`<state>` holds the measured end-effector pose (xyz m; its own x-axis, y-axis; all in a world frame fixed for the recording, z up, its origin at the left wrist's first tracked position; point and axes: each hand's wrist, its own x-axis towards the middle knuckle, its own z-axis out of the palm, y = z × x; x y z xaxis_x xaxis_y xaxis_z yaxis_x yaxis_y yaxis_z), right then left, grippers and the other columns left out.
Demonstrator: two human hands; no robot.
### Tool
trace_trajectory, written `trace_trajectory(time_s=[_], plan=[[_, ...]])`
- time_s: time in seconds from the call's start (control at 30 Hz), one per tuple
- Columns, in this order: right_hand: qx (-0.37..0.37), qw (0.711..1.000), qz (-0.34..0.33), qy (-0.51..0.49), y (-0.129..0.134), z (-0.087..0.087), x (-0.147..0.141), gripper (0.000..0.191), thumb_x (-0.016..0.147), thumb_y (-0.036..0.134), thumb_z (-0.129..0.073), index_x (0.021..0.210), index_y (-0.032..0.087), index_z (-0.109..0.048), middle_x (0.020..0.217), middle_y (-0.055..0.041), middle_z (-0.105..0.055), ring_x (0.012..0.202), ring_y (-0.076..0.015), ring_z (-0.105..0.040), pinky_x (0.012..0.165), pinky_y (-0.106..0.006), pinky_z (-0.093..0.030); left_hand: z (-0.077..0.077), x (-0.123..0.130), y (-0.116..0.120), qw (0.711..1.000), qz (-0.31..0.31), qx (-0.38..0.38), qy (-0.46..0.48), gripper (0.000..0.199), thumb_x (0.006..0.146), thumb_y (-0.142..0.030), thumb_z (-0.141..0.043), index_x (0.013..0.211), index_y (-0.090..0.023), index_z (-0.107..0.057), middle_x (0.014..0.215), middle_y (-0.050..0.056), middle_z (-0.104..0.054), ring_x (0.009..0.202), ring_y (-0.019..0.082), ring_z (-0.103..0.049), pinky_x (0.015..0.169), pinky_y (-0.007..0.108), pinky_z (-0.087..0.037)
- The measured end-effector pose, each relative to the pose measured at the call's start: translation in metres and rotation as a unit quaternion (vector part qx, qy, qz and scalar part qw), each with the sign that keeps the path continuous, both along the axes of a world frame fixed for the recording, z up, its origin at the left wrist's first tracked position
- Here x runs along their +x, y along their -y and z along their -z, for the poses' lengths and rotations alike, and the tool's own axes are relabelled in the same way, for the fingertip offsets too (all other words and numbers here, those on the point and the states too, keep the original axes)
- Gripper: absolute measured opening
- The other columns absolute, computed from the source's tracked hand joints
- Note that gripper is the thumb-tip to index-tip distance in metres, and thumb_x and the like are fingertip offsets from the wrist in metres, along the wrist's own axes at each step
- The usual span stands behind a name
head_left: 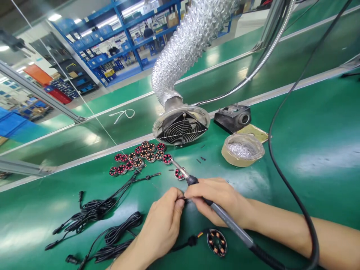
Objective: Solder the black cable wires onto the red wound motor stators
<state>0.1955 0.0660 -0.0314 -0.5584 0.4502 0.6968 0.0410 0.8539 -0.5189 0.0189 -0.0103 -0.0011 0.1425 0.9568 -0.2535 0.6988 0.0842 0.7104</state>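
My right hand (216,198) is closed round a soldering iron (229,217), whose metal tip points up and left toward the stators. Close beside it, my left hand (164,221) pinches a thin dark piece (183,198) between thumb and forefinger. The right fingertips meet this piece too; most of it is hidden. Below the hands lies a motor stator (216,243) with copper windings, next to a black cable end (192,240) with coloured wires. Another stator (179,173) with red windings sits behind the iron's shaft.
Several stators (150,156) stand grouped at the back, left of a fume extractor (181,129) on a foil duct. Coiled black cables (95,209) lie at left. At right are a round tub (239,159) of silvery bits and a black holder (233,117). The iron's cord (284,180) loops over my right forearm.
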Motion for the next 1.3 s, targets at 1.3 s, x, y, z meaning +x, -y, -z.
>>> trace_trajectory(time_s=[1.3], plan=[[-0.140, 0.989, 0.041, 0.009, 0.003, 0.011, -0.008, 0.031, 0.082, 0.007, -0.046, 0.108, 0.021, -0.054, 0.081, 0.0006, -0.068, 0.059, -0.0097, -0.062, 0.058, -0.019, -0.050, 0.013, 0.006, -0.014, 0.916, -0.215, -0.158, 0.300, 0.043, 0.069, -0.057, -0.067, 0.062, -0.022, -0.043, 0.043, -0.011, -0.038, 0.038, 0.004, -0.017, 0.040, 0.019, -0.015]])
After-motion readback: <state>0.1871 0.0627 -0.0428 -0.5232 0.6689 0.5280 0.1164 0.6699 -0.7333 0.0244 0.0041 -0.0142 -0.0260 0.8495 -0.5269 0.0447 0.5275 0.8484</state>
